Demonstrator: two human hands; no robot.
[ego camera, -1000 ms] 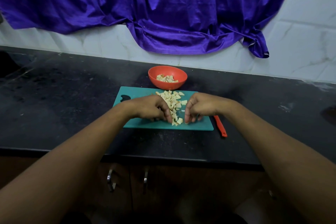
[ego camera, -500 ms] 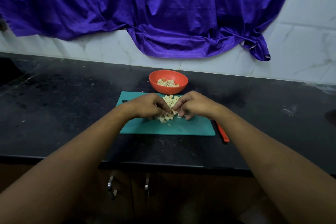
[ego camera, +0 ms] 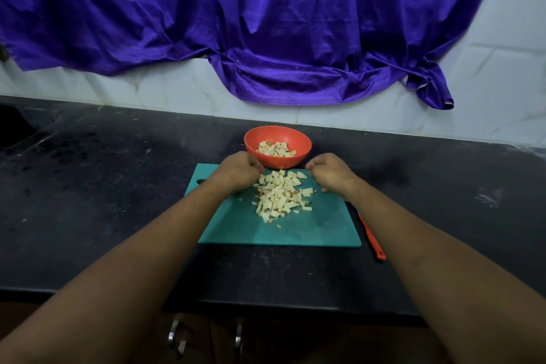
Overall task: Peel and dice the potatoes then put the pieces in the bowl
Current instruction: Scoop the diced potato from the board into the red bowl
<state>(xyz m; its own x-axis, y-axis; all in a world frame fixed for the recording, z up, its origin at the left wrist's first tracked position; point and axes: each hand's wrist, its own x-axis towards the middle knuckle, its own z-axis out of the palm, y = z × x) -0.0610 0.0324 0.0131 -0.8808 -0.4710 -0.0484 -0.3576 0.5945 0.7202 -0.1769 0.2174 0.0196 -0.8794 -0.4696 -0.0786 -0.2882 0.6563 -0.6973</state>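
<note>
Bowls: one, an orange bowl (ego camera: 277, 162) standing on the black bench (ego camera: 88, 186) just beyond the far edge of the cutting board, about midway along that edge.
Boards: one teal cutting board (ego camera: 310, 230), flat on the bench, its near edge well short of the bench's front edge.
Potato pieces: two lots, too many to count. A shallow heap (ego camera: 276, 148) lies in the bowl and a larger pile (ego camera: 280, 193) on the board's far half, with a few strays around it.
Tools: one orange-handled tool (ego camera: 373, 239) on the bench just beside the board's right edge, by its near right corner. The right forearm hides its working end, so it may be a knife or a peeler.
Left hand (ego camera: 239, 171): knuckles up at the pile's far left side, near the bowl, fingers curled under. I cannot tell whether they hold any pieces.
Right hand (ego camera: 331, 173): knuckles up at the pile's far right side, apart from the left, fingers likewise curled under — grip not readable.
Cloths: one purple cloth (ego camera: 251, 23) draped over the tiled wall (ego camera: 502, 83) behind the bench.
Cabinet handles: two metal handles (ego camera: 174, 340) below the bench's front edge.
</note>
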